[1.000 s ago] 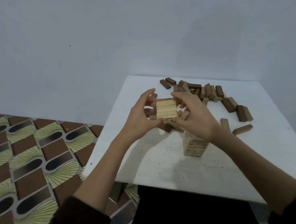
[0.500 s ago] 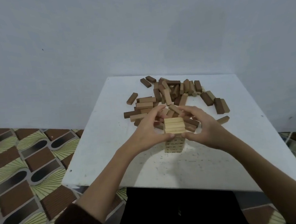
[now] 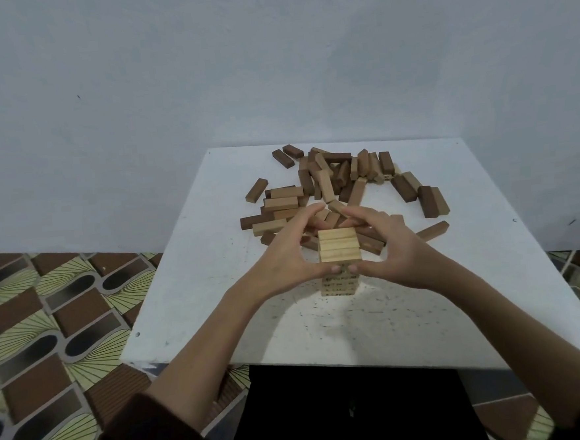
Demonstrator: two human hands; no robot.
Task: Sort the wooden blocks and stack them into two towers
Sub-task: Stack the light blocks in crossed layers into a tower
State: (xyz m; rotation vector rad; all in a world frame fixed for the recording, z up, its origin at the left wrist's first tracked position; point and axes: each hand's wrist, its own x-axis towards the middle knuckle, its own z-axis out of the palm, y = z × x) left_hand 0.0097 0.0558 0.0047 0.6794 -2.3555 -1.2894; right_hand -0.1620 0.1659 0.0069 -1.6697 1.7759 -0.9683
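**Head view.** We saw a white tabletop (image 3: 357, 325) set against a pale wall (image 3: 271, 66), with patterned floor tiles (image 3: 48, 322) to its left. Near the middle of the tabletop stood a single tower of light blocks (image 3: 338, 250). It was upright, and its top layer showed as light blocks lying side by side.

We found the left hand (image 3: 284, 258) cupped round the tower's left side and the right hand (image 3: 393, 250) cupped round its right side. The fingers of both hands were curled and clamped on the tower's upper layers. The left thumb (image 3: 333, 269) and the right thumb (image 3: 353, 268) pressed the near face, their tips almost touching. We could not tell how the other fingertips sat on the far face.

Behind the tower, a pile of loose blocks (image 3: 330, 179) in light and dark wood lay scattered toward the far edge of the tabletop. Its nearest blocks were just beside the hands. To the right, apart from the pile, a dark block (image 3: 427, 201) lay touching a light block (image 3: 440, 200). One more block (image 3: 432, 231) lay alone, nearer the right hand. We noted dark sleeves (image 3: 142, 439) at the lower edge of the view.
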